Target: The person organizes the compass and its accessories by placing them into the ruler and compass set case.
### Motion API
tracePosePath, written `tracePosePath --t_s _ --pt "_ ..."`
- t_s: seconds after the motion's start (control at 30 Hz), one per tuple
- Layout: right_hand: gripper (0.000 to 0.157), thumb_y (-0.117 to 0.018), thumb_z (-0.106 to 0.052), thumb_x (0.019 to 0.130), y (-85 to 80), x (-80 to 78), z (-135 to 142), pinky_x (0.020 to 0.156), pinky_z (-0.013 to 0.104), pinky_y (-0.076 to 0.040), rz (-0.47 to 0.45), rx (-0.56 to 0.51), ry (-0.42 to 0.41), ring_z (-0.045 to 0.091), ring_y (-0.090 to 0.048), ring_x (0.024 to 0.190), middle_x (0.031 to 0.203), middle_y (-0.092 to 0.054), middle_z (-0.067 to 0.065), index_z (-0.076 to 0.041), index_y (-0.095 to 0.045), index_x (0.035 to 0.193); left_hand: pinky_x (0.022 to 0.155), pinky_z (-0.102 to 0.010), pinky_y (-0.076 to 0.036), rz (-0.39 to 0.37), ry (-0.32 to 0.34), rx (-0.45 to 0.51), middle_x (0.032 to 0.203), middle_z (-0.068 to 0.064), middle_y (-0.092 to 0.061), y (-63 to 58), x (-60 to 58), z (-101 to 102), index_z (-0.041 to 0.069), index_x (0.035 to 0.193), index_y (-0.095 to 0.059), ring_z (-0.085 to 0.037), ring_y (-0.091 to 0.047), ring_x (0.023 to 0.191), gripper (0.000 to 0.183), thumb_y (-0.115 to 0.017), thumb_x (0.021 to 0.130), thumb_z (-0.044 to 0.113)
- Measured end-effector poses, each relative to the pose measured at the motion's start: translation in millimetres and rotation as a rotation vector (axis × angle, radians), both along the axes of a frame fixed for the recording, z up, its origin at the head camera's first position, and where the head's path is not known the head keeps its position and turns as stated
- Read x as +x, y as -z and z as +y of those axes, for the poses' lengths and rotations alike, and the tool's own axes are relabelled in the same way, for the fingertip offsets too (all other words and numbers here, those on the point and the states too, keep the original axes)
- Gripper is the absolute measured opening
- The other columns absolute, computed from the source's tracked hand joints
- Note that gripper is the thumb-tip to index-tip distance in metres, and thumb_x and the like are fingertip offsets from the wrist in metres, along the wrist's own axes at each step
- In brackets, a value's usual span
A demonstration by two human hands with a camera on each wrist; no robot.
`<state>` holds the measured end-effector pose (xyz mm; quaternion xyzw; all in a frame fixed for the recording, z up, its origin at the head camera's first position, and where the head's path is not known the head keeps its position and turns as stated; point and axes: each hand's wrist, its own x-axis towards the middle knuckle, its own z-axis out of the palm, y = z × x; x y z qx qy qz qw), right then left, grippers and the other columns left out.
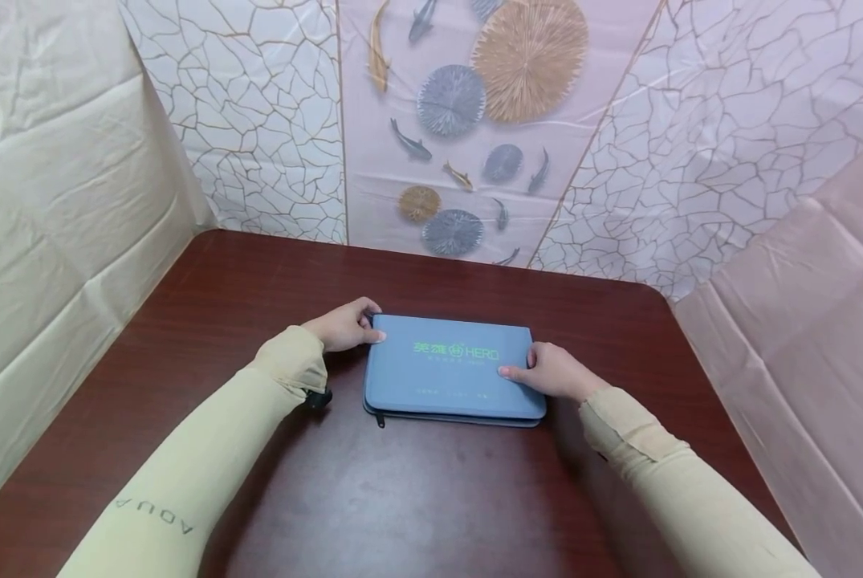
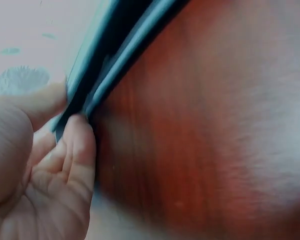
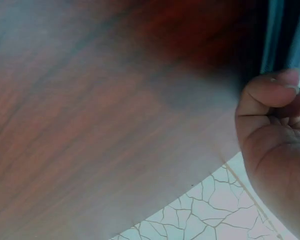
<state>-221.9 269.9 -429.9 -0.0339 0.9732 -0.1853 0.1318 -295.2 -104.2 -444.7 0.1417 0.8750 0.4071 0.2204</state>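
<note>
A flat blue zip case (image 1: 449,377) with green "HERO" lettering lies on the table in the head view. At its far left corner my left hand (image 1: 346,325) pinches the edge, thumb on the cover. My right hand (image 1: 555,372) grips the right edge, its thumb lying on top near the lettering. A dark zipper pull (image 1: 380,421) hangs at the near left corner. In the left wrist view the fingers (image 2: 80,142) hold the dark zipped side of the case (image 2: 97,65). The right wrist view shows curled fingers (image 3: 270,92) against the case's edge.
The dark red-brown wooden table (image 1: 402,498) has rounded far corners. Pale patterned sheets (image 1: 258,120) stand behind it and on both sides. A small black object (image 1: 319,398) shows under my left cuff.
</note>
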Motion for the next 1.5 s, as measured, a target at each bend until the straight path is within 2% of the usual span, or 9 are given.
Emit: tracePosePath --t_s 0.17,0.43,0.6,0.67,0.77,0.9,1.0,1.23,1.5 --pt "0.058 -0.069 -0.06 0.08 -3.5 -3.4 -1.1 0.052 0.031 -0.034 -0.058 0.016 0.002 0.018 -0.041 0.054 0.06 -0.04 0.003 -0.006 -0.048 0.075 0.073 -0.034 -0.039 0.059 -0.002 -0.013 0.092 -0.011 -0.049 -2.9 23.1 -1.5 0.006 0.12 -0.027 -0.021 -0.049 0.078 0.05 -0.062 0.096 0.032" --pt "0.058 -0.069 -0.061 0.079 -0.4 -5.8 -0.8 0.051 0.031 -0.034 -0.058 0.015 0.005 0.018 -0.041 0.054 0.06 -0.04 0.002 -0.006 -0.049 0.075 0.061 -0.03 -0.038 0.062 0.074 -0.07 0.065 -0.002 -0.05 -13.7 74.4 -0.6 0.003 0.102 -0.042 -0.013 -0.045 0.056 0.036 -0.068 0.087 0.023" --pt "0.057 -0.07 -0.059 0.08 -1.6 -6.3 -1.2 0.051 0.031 -0.035 -0.054 0.011 -0.002 0.018 -0.043 0.054 0.061 -0.042 0.003 -0.006 -0.049 0.075 0.063 -0.029 -0.04 0.052 0.09 -0.18 0.068 -0.004 -0.053 -16.6 94.3 1.3 0.003 0.101 -0.045 -0.012 -0.048 0.06 0.049 -0.077 0.077 0.033" --pt "0.057 -0.07 -0.059 0.081 -2.0 -6.1 -0.8 0.051 0.031 -0.035 -0.053 0.009 -0.003 0.018 -0.043 0.054 0.061 -0.042 0.003 -0.006 -0.049 0.075 0.061 -0.028 -0.039 0.062 0.09 -0.202 0.07 -0.004 -0.051 -16.1 98.2 1.6 0.004 0.096 -0.045 -0.012 -0.046 0.061 0.056 -0.081 0.073 0.04" --pt "0.057 -0.07 -0.058 0.081 -2.1 -5.7 -0.4 0.051 0.031 -0.034 -0.056 0.001 -0.004 0.018 -0.042 0.053 0.06 -0.04 0.003 -0.006 -0.048 0.074 0.052 -0.027 -0.034 0.095 0.092 -0.225 0.059 -0.001 -0.045 -12.2 101.6 3.8 0.006 0.072 -0.047 -0.01 -0.037 0.053 0.055 -0.083 0.069 0.048" --pt "0.056 -0.07 -0.058 0.081 -1.8 -5.2 -0.6 0.051 0.031 -0.034 -0.06 -0.005 -0.005 0.018 -0.04 0.052 0.059 -0.038 0.002 -0.007 -0.048 0.072 0.049 -0.026 -0.036 0.151 0.075 -0.258 0.046 0.004 -0.046 -4.8 105.1 10.1 0.014 0.053 -0.049 -0.009 -0.04 0.045 0.052 -0.081 0.069 0.052" --pt "0.056 -0.07 -0.058 0.081 -1.6 -5.5 -0.7 0.051 0.031 -0.034 -0.056 -0.004 -0.011 0.018 -0.041 0.053 0.059 -0.039 0.002 -0.007 -0.048 0.073 0.057 -0.028 -0.044 0.185 0.051 -0.276 0.055 0.003 -0.055 -2.6 107.8 14.4 0.014 0.061 -0.058 -0.013 -0.051 0.053 0.046 -0.082 0.068 0.051" --pt "0.056 -0.069 -0.058 0.081 -1.2 -6.2 -0.5 0.051 0.031 -0.034 -0.059 0.014 -0.02 0.018 -0.042 0.054 0.061 -0.041 0.003 -0.006 -0.05 0.075 0.06 -0.032 -0.045 0.242 0.048 -0.346 0.058 0.002 -0.055 -2.5 110.1 19.7 0.012 0.064 -0.058 -0.016 -0.047 0.056 0.041 -0.082 0.069 0.045" --pt "0.055 -0.069 -0.055 0.083 -0.9 -6.0 -0.3 0.051 0.031 -0.034 -0.064 0.006 -0.036 0.018 -0.042 0.054 0.06 -0.04 0.003 -0.005 -0.049 0.074 0.055 -0.03 -0.043 0.211 0.048 -0.359 0.058 0.002 -0.052 -5.3 109.1 21.6 0.011 0.063 -0.058 -0.014 -0.041 0.054 0.031 -0.079 0.072 0.03"
